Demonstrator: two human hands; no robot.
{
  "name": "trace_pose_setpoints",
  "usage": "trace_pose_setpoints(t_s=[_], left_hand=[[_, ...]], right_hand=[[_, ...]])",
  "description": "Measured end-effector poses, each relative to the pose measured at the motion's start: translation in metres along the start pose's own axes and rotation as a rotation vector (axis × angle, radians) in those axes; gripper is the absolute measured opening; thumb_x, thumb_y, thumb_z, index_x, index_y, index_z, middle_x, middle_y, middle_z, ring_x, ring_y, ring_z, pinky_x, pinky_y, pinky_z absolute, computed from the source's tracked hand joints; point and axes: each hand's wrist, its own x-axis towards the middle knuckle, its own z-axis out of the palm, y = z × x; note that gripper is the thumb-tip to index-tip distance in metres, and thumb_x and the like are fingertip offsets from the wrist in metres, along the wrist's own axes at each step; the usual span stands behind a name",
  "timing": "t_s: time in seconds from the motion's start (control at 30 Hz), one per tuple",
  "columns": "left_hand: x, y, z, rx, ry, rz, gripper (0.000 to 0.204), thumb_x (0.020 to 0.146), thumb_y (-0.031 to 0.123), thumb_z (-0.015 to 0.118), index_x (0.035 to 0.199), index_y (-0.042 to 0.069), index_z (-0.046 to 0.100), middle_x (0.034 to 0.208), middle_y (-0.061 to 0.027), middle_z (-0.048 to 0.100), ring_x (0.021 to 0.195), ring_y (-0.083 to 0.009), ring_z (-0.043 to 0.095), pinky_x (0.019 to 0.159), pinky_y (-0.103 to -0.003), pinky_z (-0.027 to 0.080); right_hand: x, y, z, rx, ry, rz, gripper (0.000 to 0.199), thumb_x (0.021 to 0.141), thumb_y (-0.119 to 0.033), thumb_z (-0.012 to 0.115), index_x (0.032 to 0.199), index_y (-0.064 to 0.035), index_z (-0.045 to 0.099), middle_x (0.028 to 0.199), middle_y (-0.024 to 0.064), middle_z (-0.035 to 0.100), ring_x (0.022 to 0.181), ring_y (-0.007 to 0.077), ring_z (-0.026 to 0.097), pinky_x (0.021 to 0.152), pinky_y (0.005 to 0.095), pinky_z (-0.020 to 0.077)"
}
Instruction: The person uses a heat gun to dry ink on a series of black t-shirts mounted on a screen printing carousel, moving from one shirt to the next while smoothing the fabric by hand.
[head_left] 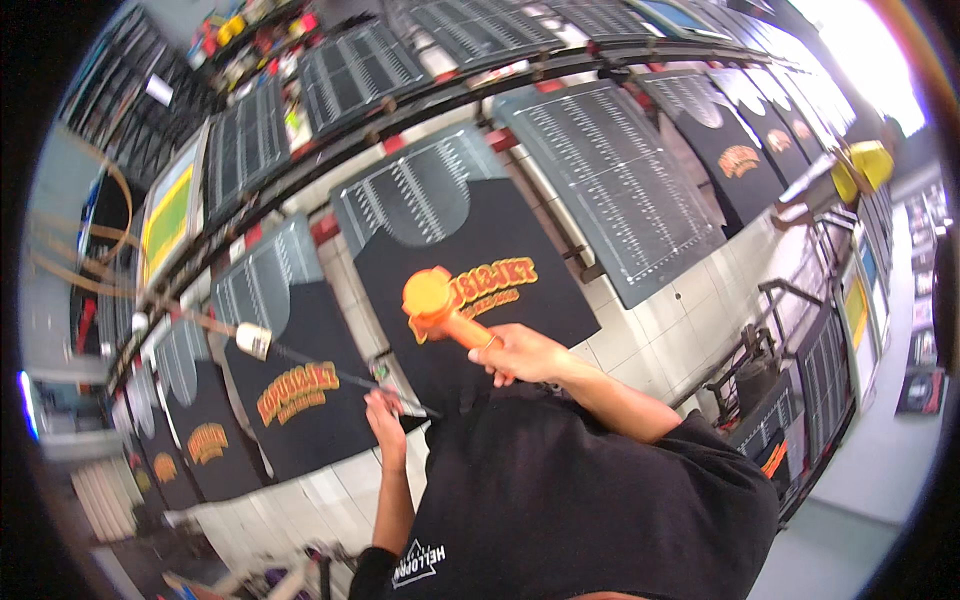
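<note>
The right hand (520, 352) is closed around the handle of an orange tool (432, 300) with a round, flat, disc-like head that looks like smooth plastic. The head sits just beyond the knuckles, over the orange and yellow print (492, 283) on a black shirt (500, 250). Whether the head touches the cloth cannot be told.

The left hand (384, 415) lies nearer the body, fingers curled on the near end of a thin dark rod (320, 365). The rod runs away to the left and ends in a small pale cylinder (254, 341). What the rod is made of is hard to make out. A small greenish object (381, 370) sits just beyond the left hand, too blurred to identify.

Both hands work over a long table (640, 330) faced with pale square tiles. Flat grey boards (615, 170) with fine white ruled markings lie on it in a row, and matte black shirts are pulled over several of them. Left of the left hand, another black shirt (295, 390) carries the same sort of print.

The person's own black garment (590, 500) fills the lower middle and hides the near edge of the table. To the far right a yellow object (865, 165) is washed out by bright light. The rim of the view bends and blurs everything.
</note>
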Motion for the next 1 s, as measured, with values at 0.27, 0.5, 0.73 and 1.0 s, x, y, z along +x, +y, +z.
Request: trace_pose_setpoints(t_s=[0.27,0.5,0.73,1.0], left_hand=[[-0.04,0.076,0.054,0.314,-0.508,-0.101,0.045,0.104,0.027,0.042,0.081,-0.001,0.068,0.07,-0.0029,0.061,0.065,-0.0108,0.055,0.062,-0.027,0.043],[-0.033,0.111,0.136,0.462,-0.992,0.176,0.032,0.098,0.016,0.051,0.083,-0.007,0.067,0.09,-0.0132,0.072,0.079,-0.0222,0.065,0.073,-0.032,0.049],[-0.023,0.147,0.266,0.307,-1.109,0.205,0.039,0.104,0.026,0.042,0.099,-0.004,0.068,0.091,-0.0095,0.064,0.079,-0.0158,0.061,0.076,-0.029,0.047],[-0.047,0.227,0.488,0.112,-1.083,0.439,0.054,0.104,0.042,0.038,0.093,-0.003,0.065,0.09,-0.0098,0.065,0.077,-0.0168,0.06,0.074,-0.032,0.048]], right_hand=[[-0.009,-0.002,-0.011,-0.02,-0.012,-0.075,0.043,0.094,-0.042,0.06,0.099,0.0013,0.058,0.077,0.0046,0.061,0.062,0.0127,0.064,0.053,0.0268,0.0523],[-0.04,0.005,-0.057,-0.044,0.037,-0.105,0.045,0.094,-0.043,0.059,0.1,0.0014,0.057,0.08,0.0044,0.061,0.067,0.0121,0.063,0.059,0.027,0.0518],[-0.115,0.056,-0.174,0.252,0.329,-0.284,0.047,0.091,-0.041,0.064,0.106,0.0036,0.056,0.079,0.003,0.06,0.064,0.0101,0.061,0.057,0.0251,0.0503],[-0.285,0.137,-0.335,0.655,0.631,-0.438,0.05,0.085,-0.023,0.073,0.12,0.0014,0.048,0.082,0.0012,0.056,0.065,0.0083,0.057,0.061,0.0238,0.0486]])
